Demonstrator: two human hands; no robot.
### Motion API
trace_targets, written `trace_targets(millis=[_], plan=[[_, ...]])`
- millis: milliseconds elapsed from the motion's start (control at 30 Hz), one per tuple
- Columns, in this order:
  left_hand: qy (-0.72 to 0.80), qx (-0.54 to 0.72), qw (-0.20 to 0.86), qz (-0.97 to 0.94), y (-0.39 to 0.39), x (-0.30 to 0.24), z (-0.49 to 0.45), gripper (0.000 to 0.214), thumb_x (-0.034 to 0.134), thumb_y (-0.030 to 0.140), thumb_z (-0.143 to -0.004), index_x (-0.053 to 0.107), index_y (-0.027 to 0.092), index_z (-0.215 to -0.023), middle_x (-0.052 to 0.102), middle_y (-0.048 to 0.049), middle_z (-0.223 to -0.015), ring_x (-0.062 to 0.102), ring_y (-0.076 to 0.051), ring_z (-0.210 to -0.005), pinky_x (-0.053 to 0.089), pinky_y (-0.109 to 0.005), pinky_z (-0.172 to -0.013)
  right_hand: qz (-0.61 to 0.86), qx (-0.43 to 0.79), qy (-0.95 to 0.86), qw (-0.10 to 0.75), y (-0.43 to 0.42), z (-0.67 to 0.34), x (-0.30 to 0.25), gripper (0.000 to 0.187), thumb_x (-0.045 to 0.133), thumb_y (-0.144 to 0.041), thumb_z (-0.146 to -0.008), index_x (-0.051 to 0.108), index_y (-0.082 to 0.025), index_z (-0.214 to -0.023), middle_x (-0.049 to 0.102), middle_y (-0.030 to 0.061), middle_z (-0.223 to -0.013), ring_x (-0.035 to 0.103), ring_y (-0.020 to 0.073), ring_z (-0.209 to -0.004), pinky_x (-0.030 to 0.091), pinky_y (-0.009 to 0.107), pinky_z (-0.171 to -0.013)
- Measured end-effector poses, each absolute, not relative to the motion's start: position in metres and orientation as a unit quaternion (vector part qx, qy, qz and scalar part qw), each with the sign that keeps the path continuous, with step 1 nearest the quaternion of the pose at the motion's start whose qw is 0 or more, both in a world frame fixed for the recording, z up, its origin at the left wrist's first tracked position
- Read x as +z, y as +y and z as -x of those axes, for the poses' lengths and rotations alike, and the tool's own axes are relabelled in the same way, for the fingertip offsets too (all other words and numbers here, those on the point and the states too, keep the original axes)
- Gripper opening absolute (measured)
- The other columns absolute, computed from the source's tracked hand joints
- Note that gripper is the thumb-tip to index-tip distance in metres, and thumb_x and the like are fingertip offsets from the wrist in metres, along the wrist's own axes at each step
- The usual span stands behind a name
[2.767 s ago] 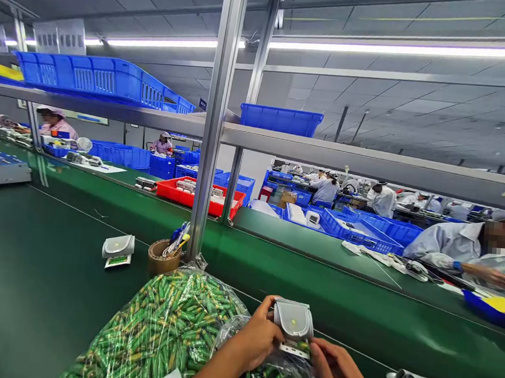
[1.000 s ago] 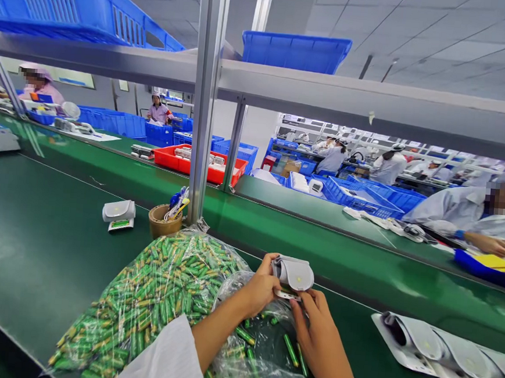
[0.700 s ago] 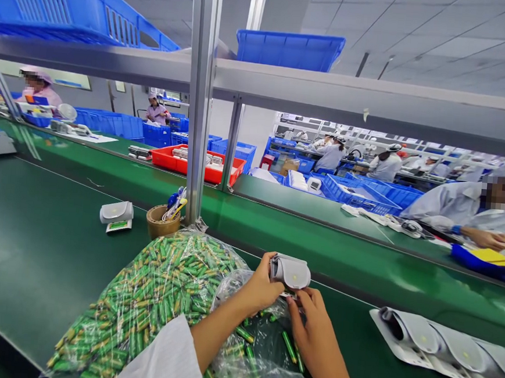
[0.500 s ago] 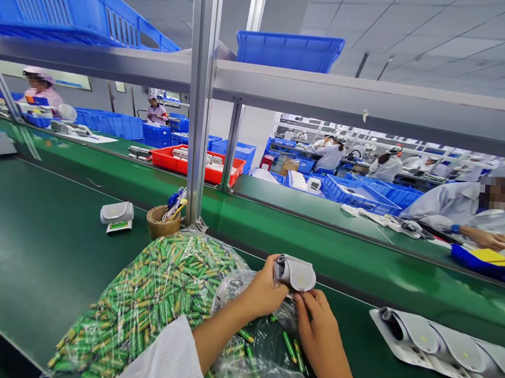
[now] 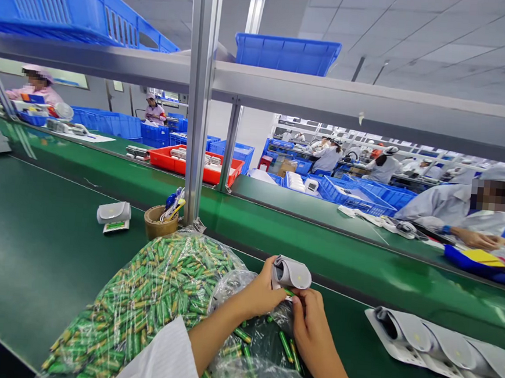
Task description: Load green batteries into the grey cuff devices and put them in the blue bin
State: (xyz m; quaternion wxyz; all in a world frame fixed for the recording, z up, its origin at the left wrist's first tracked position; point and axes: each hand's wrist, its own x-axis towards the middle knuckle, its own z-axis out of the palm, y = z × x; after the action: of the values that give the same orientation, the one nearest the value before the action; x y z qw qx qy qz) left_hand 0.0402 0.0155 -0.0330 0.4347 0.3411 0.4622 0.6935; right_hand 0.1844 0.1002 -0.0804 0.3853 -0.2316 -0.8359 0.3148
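Note:
My left hand (image 5: 264, 292) grips a wrist blood pressure monitor with a rolled grey cuff (image 5: 296, 273), held up above the bench. Just under the cuff, a green battery (image 5: 289, 292) shows at the monitor's white body. My right hand (image 5: 310, 313) has its fingertips closed at that battery, thumb and forefinger together. Below my hands, loose green batteries (image 5: 286, 348) lie in an opened clear plastic bag (image 5: 259, 376). To the left lies a big clear bag full of green batteries (image 5: 152, 292).
Several similar cuffed monitors (image 5: 441, 346) lie at the right. Another monitor (image 5: 114, 213) with a battery showing sits at the left, near a tape roll (image 5: 161, 221) holding cords. A metal post (image 5: 199, 103) rises behind. Across the bench are a red tray (image 5: 218, 176) and a co-worker (image 5: 464, 211).
My right fingers have shifted slightly at the monitor, and a green battery now shows beneath the cuff. My left hand keeps its grip. The whole view has moved a little.

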Motion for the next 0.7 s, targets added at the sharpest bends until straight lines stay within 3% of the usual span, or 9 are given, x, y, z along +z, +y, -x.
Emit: trace_targets(millis=[133,267,400,567,700], plan=[[0.456,0.721,0.41,-0.324,0.015,-0.029,-0.043,0.083,0.068,0.002,-0.064,0.043,0.02,-0.142,0.067,-0.0126,-0.131,0.064,-0.024,-0.119,0.043,-0.039,-0.114,0.246,0.327,-0.829,0.382,0.104,-0.184,-0.086,0.031,0.04,-0.049,-0.108,0.052,-0.022,-0.12,0.065,0.0105,-0.11,0.067,0.024,-0.097,0.056,0.042,-0.086],[0.457,0.733,0.421,-0.275,0.016,-0.029,-0.044,0.075,0.07,0.002,-0.062,0.049,0.022,-0.131,0.069,-0.0103,-0.122,0.064,-0.024,-0.111,0.049,-0.037,-0.103,0.207,0.269,-0.868,0.363,0.107,-0.185,-0.076,0.032,0.042,-0.047,-0.107,0.062,-0.022,-0.111,0.068,0.0111,-0.106,0.067,0.0257,-0.098,0.056,0.042,-0.085],[0.46,0.734,0.446,-0.225,0.019,-0.028,-0.042,0.08,0.068,0.006,-0.056,0.048,0.025,-0.131,0.064,-0.01,-0.129,0.063,-0.025,-0.108,0.053,-0.035,-0.09,0.212,0.238,-0.874,0.366,0.106,-0.189,-0.063,0.039,0.047,-0.052,-0.103,0.07,-0.023,-0.115,0.074,0.0119,-0.106,0.068,0.0281,-0.094,0.057,0.045,-0.084],[0.441,0.732,0.482,-0.193,0.02,-0.028,-0.038,0.092,0.062,0.008,-0.045,0.043,0.028,-0.132,0.061,-0.0081,-0.127,0.062,-0.023,-0.099,0.051,-0.032,-0.081,0.322,0.435,-0.731,0.416,0.096,-0.187,-0.056,0.051,0.067,-0.065,-0.089,0.072,-0.019,-0.111,0.079,0.014,-0.106,0.077,0.0277,-0.09,0.065,0.04,-0.078],[0.42,0.726,0.496,-0.223,0.019,-0.032,-0.038,0.093,0.064,0.01,-0.046,0.042,0.031,-0.133,0.062,-0.0041,-0.114,0.056,-0.016,-0.084,0.041,-0.024,-0.071,0.341,0.538,-0.636,0.435,0.09,-0.182,-0.052,0.059,0.08,-0.066,-0.077,0.072,-0.017,-0.109,0.081,0.0141,-0.104,0.079,0.0274,-0.087,0.067,0.039,-0.081]])
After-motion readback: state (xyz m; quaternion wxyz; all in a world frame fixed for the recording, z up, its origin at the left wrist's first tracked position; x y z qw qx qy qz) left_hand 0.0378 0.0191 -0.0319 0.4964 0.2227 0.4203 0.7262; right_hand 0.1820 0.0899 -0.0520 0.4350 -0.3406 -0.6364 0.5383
